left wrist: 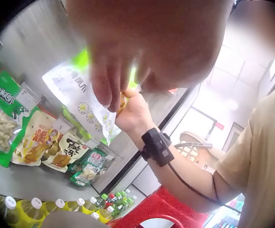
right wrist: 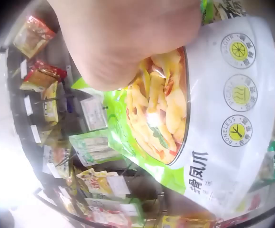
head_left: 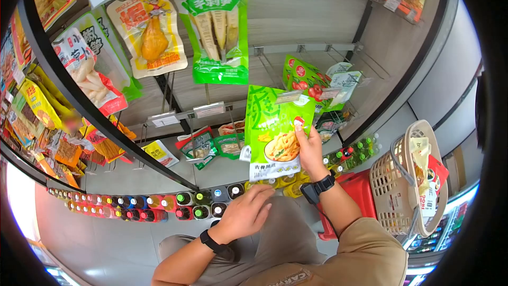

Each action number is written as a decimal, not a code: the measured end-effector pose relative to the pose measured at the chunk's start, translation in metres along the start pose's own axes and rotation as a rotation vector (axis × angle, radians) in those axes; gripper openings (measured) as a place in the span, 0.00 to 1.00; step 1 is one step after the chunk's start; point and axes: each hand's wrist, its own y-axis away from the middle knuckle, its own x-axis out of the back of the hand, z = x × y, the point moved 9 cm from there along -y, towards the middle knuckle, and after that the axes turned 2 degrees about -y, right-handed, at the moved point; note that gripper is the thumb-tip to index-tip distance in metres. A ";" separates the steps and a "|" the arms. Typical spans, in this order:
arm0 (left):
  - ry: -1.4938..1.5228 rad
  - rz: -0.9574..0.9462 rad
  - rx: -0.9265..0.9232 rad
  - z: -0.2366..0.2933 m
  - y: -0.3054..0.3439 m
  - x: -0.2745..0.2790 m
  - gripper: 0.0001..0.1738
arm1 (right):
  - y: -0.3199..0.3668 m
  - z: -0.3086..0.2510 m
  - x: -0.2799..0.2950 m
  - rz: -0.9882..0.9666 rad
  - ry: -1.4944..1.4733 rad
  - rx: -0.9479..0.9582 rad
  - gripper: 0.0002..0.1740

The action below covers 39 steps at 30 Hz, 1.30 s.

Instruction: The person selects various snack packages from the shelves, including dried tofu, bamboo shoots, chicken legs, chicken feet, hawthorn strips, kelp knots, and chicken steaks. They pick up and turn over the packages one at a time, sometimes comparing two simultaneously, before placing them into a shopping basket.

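My right hand (head_left: 311,151) pinches the right side of a green and white food bag (head_left: 275,132), thumb on its front. In the right wrist view the bag (right wrist: 156,114) fills much of the picture, with the hand (right wrist: 128,42) at its upper edge. My left hand (head_left: 246,214) is below the bag in the head view, apart from it, its fingers loosely bent and holding nothing. The left wrist view shows that hand (left wrist: 123,66) large in front of the bag (left wrist: 75,90).
Hanging packets (head_left: 219,32) fill rack hooks above and to the left. Bottles (head_left: 201,198) stand in rows along the floor. At right, a beige basket (head_left: 389,190) holding packets stands by a red stool (head_left: 360,193). A dark rack post (head_left: 100,111) slants at left.
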 end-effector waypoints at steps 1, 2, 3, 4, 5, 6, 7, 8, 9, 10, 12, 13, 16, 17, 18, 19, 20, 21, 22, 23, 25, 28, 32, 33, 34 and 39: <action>0.014 0.057 -0.022 0.002 -0.002 0.006 0.21 | 0.006 -0.005 0.001 -0.002 -0.034 -0.001 0.16; 0.027 0.112 -0.045 0.003 -0.004 0.011 0.20 | 0.008 -0.007 0.006 0.007 -0.008 0.030 0.16; 0.029 0.101 -0.057 0.003 -0.006 0.009 0.20 | 0.012 -0.010 0.010 0.021 -0.008 0.037 0.16; 0.110 0.192 -0.016 -0.004 -0.007 0.016 0.20 | 0.015 -0.012 0.010 -0.008 0.025 0.022 0.15; 0.191 0.283 0.026 -0.011 -0.006 0.022 0.21 | 0.019 -0.015 0.009 -0.038 0.059 0.005 0.15; 0.214 0.344 0.078 -0.018 -0.003 0.027 0.24 | 0.027 -0.019 0.010 -0.040 0.080 -0.004 0.15; 0.221 0.340 0.073 -0.018 -0.006 0.029 0.24 | 0.035 -0.020 0.015 -0.034 0.086 -0.001 0.15; 0.170 0.452 0.106 -0.022 -0.006 0.043 0.25 | 0.045 -0.015 0.018 -0.049 0.131 -0.040 0.15; 0.118 0.563 0.142 -0.025 -0.005 0.056 0.26 | 0.055 -0.010 0.021 -0.063 0.175 -0.081 0.15; 0.111 0.558 0.170 -0.033 -0.008 0.056 0.28 | 0.065 -0.003 0.023 -0.062 0.118 -0.137 0.15; 0.225 0.449 0.214 -0.050 -0.015 0.042 0.30 | 0.083 0.005 0.028 -0.050 0.087 -0.189 0.16; 0.333 0.343 0.258 -0.059 -0.018 0.031 0.31 | 0.088 0.009 0.029 -0.042 0.052 -0.240 0.17; 0.649 0.060 0.400 -0.079 -0.013 -0.018 0.34 | 0.098 0.003 0.023 -0.014 0.049 -0.224 0.17; 0.786 0.038 0.398 -0.080 -0.013 -0.029 0.33 | 0.099 -0.001 0.022 0.002 0.076 -0.206 0.16; 0.782 0.017 0.370 -0.076 -0.015 -0.029 0.35 | 0.099 -0.005 0.023 0.031 0.103 -0.183 0.16; 0.780 0.008 0.367 -0.077 -0.015 -0.031 0.35 | 0.099 -0.009 0.023 0.040 0.101 -0.181 0.16; 0.810 0.016 0.350 -0.078 -0.016 -0.033 0.34 | 0.099 -0.018 0.023 0.046 0.270 -0.124 0.15; 0.841 0.024 0.334 -0.077 -0.017 -0.033 0.33 | 0.099 -0.026 0.022 0.051 0.439 -0.069 0.14; 0.842 0.020 0.334 -0.074 -0.018 -0.035 0.33 | 0.102 -0.028 0.020 0.055 0.440 -0.071 0.14; 0.748 0.020 0.360 -0.071 -0.019 -0.038 0.31 | 0.103 -0.032 0.017 0.063 0.475 -0.050 0.14; 0.652 0.018 0.385 -0.071 -0.020 -0.040 0.31 | 0.106 -0.032 0.016 0.071 0.509 -0.030 0.14; 0.661 0.122 0.452 -0.079 -0.019 -0.035 0.28 | 0.111 -0.022 0.016 0.012 0.446 -0.070 0.15; 0.705 0.194 0.411 -0.072 -0.022 -0.024 0.24 | 0.113 -0.025 0.015 -0.063 0.340 -0.089 0.20; 0.756 0.240 0.387 -0.071 -0.023 -0.020 0.24 | 0.113 -0.026 0.014 -0.088 0.334 -0.085 0.22; 0.756 0.241 0.387 -0.073 -0.023 -0.021 0.24 | 0.114 -0.022 0.019 -0.089 0.334 -0.086 0.22; 0.808 0.356 0.478 -0.085 -0.020 -0.010 0.25 | 0.129 0.011 0.024 -0.143 0.098 -0.331 0.22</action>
